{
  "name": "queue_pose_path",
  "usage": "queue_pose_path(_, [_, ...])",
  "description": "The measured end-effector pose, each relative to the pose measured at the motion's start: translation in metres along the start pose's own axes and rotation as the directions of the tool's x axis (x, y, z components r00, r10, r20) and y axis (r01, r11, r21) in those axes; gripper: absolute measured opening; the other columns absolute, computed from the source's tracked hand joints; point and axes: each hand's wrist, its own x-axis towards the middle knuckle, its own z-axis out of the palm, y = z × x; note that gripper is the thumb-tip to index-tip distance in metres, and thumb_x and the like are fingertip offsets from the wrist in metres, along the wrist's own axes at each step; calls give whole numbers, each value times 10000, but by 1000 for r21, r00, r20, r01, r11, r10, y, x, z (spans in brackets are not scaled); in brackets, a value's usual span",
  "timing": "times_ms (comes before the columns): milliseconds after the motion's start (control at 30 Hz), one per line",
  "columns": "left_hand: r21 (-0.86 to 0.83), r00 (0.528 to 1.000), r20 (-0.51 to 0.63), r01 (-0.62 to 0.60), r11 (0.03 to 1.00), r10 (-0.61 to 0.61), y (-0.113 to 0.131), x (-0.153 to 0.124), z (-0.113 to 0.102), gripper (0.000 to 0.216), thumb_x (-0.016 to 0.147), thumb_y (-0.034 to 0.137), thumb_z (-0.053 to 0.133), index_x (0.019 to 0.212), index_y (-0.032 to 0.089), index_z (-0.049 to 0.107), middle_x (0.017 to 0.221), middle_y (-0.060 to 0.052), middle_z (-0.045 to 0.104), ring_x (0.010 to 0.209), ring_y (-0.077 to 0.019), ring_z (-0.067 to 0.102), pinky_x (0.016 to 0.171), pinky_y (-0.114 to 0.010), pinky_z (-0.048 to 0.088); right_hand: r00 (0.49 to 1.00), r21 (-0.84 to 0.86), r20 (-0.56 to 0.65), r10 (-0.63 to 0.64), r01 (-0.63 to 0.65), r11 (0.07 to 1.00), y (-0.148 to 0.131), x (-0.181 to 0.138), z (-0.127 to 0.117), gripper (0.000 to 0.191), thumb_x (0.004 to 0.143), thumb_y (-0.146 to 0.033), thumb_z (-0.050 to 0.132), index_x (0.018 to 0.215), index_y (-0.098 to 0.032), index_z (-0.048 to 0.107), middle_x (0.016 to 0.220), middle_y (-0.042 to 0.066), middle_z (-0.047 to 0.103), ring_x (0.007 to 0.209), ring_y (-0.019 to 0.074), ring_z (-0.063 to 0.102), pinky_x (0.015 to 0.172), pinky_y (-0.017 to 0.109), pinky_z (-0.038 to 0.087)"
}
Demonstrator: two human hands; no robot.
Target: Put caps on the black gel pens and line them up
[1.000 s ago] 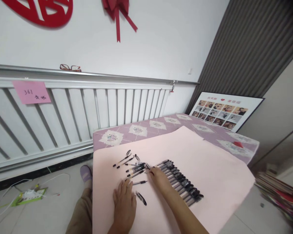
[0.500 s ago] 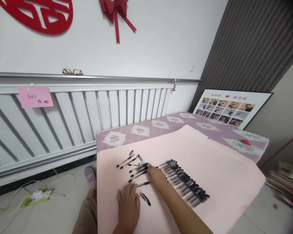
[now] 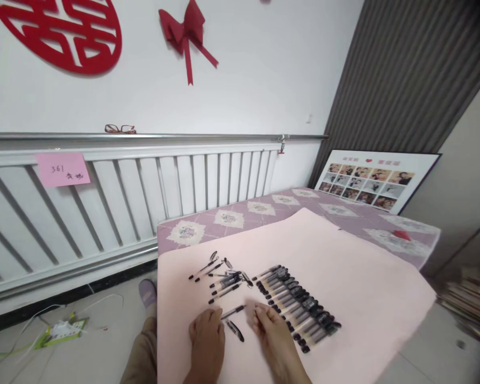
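While the L hand (image 3: 207,341) is resting at the rear end of 1 loose pen (image 3: 234,312) on the pink-covered desk (image 3: 344,288), the R hand (image 3: 278,338) is sitting just R of that pen's tip. Long axis is running L to R, slanting slightly away from the wearer, tip facing the R fingers; L hand is nearer, apparently touching. L fingers are lying close together, can't tell if gripping. R fingers are looking curled but blurred, can't tell if closed on smth.

Counts: 1 black cap (image 3: 235,330) is lying just nearside of the loose pen; approx 5-6 uncapped pens (image 3: 224,293) + a few other caps (image 3: 213,256) are overlapping beyond it, exact no. unclear; 12+ lined-up pens (image 3: 300,304) are lying R of it.
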Motion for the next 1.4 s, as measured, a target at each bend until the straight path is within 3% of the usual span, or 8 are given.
queue_pose_path(67, [38, 999, 32, 18, 999, -19, 3, 3, -2, 291, 811, 166, 450, 1026, 294, 598, 1031, -14, 607, 1011, -196, 491, 889, -363, 250, 992, 318, -24, 128, -114, 941, 3, -16, 2, 309, 746, -491, 551, 751, -183, 538, 584, -31, 556, 540, 100, 533, 590, 238, 484])
queue_pose_path(167, [109, 993, 117, -5, 994, -7, 8, 10, -8, 186, 816, 218, 475, 917, 278, 619, 941, -16, 609, 937, -212, 505, 845, -382, 255, 949, 684, 84, 305, -278, 675, 3, -31, 7, 300, 628, -412, 729, 680, -184, 541, 534, -67, 530, 493, 54, 495, 532, 166, 462])
queue_pose_path(233, [123, 985, 174, -31, 992, 9, 11, 16, -12, 151, 813, 222, 478, 847, 259, 620, 903, -14, 603, 907, -214, 508, 827, -383, 263, 932, 740, 143, 332, -323, 590, 1, -35, 8, 276, 622, -370, 750, 676, -183, 555, 529, -73, 537, 479, 37, 485, 507, 136, 450])
queue_pose_path(400, [83, 978, 206, -10, 996, -8, 4, 22, -24, 151, 793, 159, 444, 830, 204, 583, 867, -29, 591, 876, -197, 520, 781, -330, 326, 915, 792, 159, 371, -343, 505, -6, -39, 3, 250, 604, -305, 777, 697, -183, 580, 581, -65, 585, 521, 32, 521, 558, 131, 475])
queue_pose_path(500, [-139, 973, 230, 10, 990, 23, -10, 9, -33, 175, 818, 175, 375, 856, 192, 546, 847, -26, 587, 806, -166, 538, 727, -271, 382, 911, 810, 164, 378, -343, 475, -8, -42, -2, 255, 592, -294, 785, 704, -181, 586, 610, -58, 597, 539, 35, 527, 607, 153, 485])
queue_pose_path(633, [-369, 960, 276, 53, 928, 55, -26, -16, -40, 151, 816, 211, 370, 855, 199, 516, 804, -13, 585, 766, -162, 550, 709, -261, 415, 919, 748, 183, 348, -360, 558, -7, -46, 1, 237, 629, -327, 751, 667, -181, 568, 561, -66, 552, 525, 47, 501, 595, 168, 461])
queue_pose_path(967, [-401, 971, 217, -8, 916, 104, -29, -27, -36, 154, 798, 175, 381, 850, 203, 523, 837, -28, 581, 798, -169, 542, 742, -280, 423, 987, 340, 110, 121, -151, 928, -1, -35, 6, 183, 722, -367, 605, 691, -188, 580, 516, -58, 476, 487, 99, 404, 497, 219, 317])
queue_pose_path(1400, [-368, 975, 187, -47, 929, 123, -34, -29, -31, 146, 795, 173, 403, 848, 208, 535, 839, -32, 581, 806, -175, 537, 746, -294, 432, 997, 17, 76, 20, -22, 1000, -17, -34, -4, 150, 694, -342, 567, 715, -200, 608, 671, 5, 602, 671, 182, 541, 653, 268, 410])
